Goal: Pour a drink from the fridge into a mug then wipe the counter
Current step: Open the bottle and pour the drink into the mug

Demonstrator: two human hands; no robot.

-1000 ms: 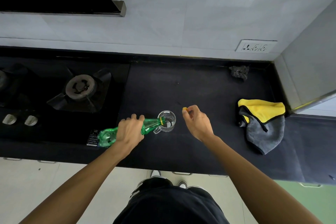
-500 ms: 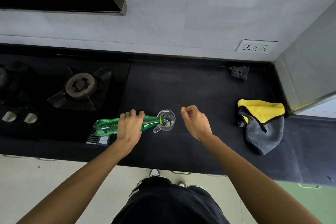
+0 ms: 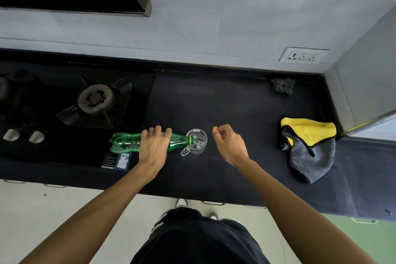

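Fingers (image 3: 158, 130) of left hand (image 3: 153, 149) curled over bottle (image 3: 126, 145); those of right hand (image 3: 230, 146) pinching cap (image 3: 216, 128). Counter (image 3: 235, 103) black, stove (image 3: 96, 100) at left. Cloth (image 3: 308, 148) lying well right of hands. Bottle tipped flat, mouth over rim of mug (image 3: 198, 143) — mug upright between hands. Cap just right of mug.

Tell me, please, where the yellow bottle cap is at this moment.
In the head view, the yellow cap is pinched by the right hand over the black counter, just right of the glass mug the green bottle tips into.
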